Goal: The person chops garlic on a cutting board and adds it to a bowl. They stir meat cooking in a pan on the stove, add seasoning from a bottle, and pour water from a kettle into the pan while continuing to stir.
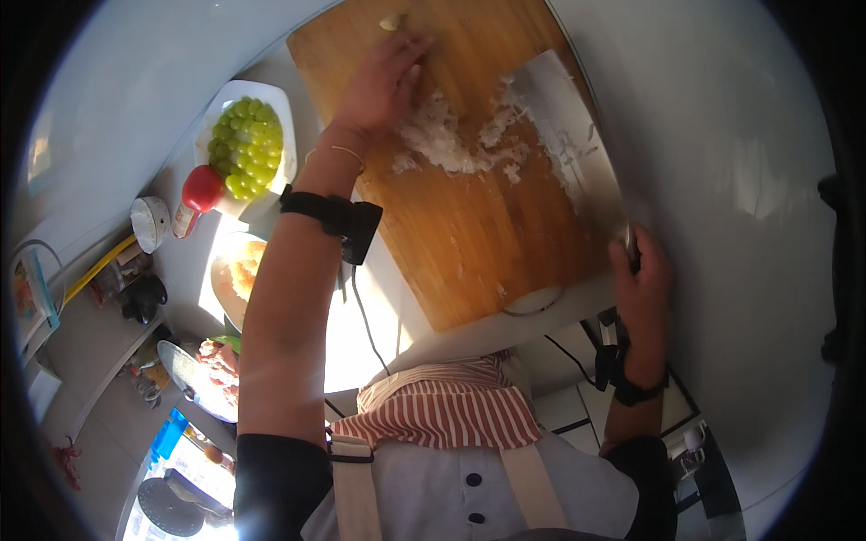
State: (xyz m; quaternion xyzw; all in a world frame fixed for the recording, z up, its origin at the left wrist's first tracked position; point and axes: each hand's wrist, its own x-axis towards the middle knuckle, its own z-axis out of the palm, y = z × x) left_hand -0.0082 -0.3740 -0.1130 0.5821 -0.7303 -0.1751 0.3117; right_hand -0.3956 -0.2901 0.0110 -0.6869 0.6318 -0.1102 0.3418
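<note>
My right hand (643,270) grips the handle of a broad cleaver (565,128). The blade lies slanted along the right side of a wooden cutting board (433,230), with white bits stuck to it. Left of the blade, finely chopped white food (446,138) is spread over the board. My left hand (382,91) reaches to the board's far left part, palm down. Just past its fingertips is a small pale yellow piece (391,22), perhaps a garlic clove. The fingers are blurred, and whether they touch this piece cannot be made out.
Left of the board stands a white dish (287,111) of green grapes (247,149), with a red-topped object (203,189) beside it. A small white bowl (150,223) is farther left. My left forearm partly covers a plate of orange food (243,270) and a plate of raw meat (220,368).
</note>
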